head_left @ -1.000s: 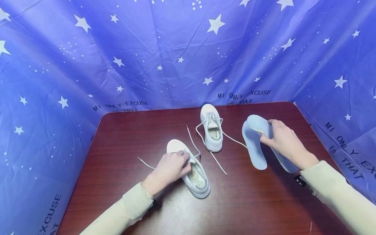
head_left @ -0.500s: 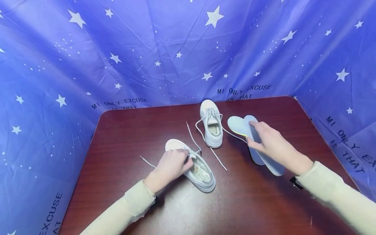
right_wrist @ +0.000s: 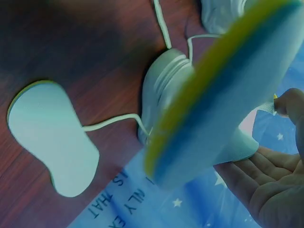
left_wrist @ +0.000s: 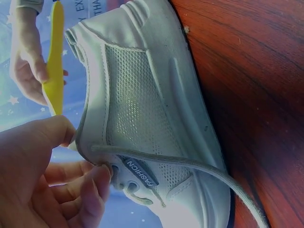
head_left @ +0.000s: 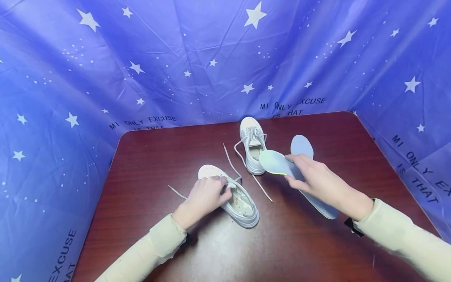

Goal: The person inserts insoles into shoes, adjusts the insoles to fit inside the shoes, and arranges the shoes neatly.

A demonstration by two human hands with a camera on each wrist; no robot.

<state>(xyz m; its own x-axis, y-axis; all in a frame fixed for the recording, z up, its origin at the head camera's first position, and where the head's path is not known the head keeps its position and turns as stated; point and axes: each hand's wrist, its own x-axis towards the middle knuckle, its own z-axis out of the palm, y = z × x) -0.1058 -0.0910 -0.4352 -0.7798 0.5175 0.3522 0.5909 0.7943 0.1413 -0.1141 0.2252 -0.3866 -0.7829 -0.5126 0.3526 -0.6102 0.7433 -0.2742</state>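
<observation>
The near white lace-up shoe (head_left: 246,213) lies with its heel toward me and its opening facing up. My left hand (head_left: 206,196) pinches it at the tongue; in the left wrist view, thumb and fingertips meet beside the top eyelets. My right hand (head_left: 317,178) grips a pale blue insole (head_left: 273,162) across its middle, raised over the table and tilted. Its yellow edge shows in both wrist views. A second insole (head_left: 302,145) lies flat on the table, partly hidden behind the right hand in the head view; the right wrist view shows it whole (right_wrist: 57,137).
Another white shoe (head_left: 251,137) stands at the back of the dark red wooden table (head_left: 158,156), its loose lace (head_left: 262,188) trailing toward me. The held insole overlaps its heel in the head view. A blue star-patterned curtain (head_left: 197,39) surrounds the table's back and sides.
My right hand has carried the insole left, off the other insole and toward the shoes. The near shoe's heel has swung slightly right, while my left hand keeps its hold.
</observation>
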